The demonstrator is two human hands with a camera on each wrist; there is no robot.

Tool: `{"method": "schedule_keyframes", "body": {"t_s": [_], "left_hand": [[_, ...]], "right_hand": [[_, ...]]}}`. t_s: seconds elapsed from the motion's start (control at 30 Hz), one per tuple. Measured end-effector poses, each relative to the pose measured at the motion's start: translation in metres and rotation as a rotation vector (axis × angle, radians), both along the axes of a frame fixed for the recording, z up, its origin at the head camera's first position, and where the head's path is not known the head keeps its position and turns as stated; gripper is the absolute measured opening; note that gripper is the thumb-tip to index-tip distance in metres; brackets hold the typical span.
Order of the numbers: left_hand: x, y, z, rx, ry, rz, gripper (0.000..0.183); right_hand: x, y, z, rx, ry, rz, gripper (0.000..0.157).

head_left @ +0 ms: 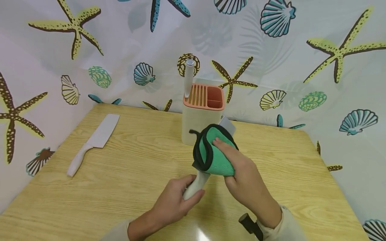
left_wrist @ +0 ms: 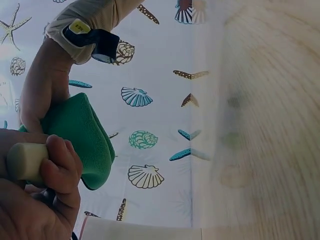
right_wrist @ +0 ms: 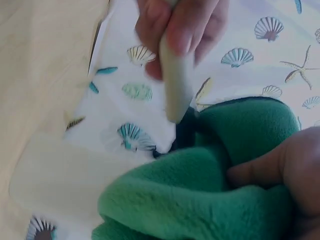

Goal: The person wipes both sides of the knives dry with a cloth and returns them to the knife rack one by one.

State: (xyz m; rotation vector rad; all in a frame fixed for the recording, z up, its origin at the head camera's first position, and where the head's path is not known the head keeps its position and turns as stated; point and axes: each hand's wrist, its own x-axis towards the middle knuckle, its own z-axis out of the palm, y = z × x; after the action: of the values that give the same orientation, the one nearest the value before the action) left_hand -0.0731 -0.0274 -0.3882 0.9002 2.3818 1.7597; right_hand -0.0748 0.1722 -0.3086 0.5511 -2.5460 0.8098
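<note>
Gripping the pale cream knife handle [head_left: 196, 185], my left hand [head_left: 176, 202] has its fingers curled round it above the light wooden table [head_left: 135, 167]. My right hand [head_left: 244, 177] clasps a folded green cloth with a black edge [head_left: 211, 152] over the blade, thumb on one side and fingers on the other, so only a grey blade corner [head_left: 227, 124] shows past the cloth.

Just behind the cloth stands a cream knife block with a salmon-pink slotted top [head_left: 202, 115], close enough to crowd the blade tip. One white-handled knife [head_left: 188, 78] rises from its slots.

I count three knives: the one I hold, the one in the block, and a pale cleaver [head_left: 93, 142] lying flat, well apart at the table's left.

A seashell-and-starfish curtain [head_left: 271, 50] backs everything. The right wrist view is blurred, mostly green cloth.
</note>
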Motion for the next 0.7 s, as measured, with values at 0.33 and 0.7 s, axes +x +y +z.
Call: {"method": "schedule_keyframes", "body": {"t_s": [0.33, 0.7], "left_hand": [[0.008, 0.000, -0.001, 0.001, -0.108, -0.095, 0.021], [0.001, -0.004, 0.007, 0.003, -0.259, -0.073, 0.025]], "right_hand": [[-0.033, 0.037, -0.006, -0.057, 0.008, -0.159, 0.059], [-0.074, 0.103, -0.055, 0.143, -0.225, -0.382, 0.048]]}}
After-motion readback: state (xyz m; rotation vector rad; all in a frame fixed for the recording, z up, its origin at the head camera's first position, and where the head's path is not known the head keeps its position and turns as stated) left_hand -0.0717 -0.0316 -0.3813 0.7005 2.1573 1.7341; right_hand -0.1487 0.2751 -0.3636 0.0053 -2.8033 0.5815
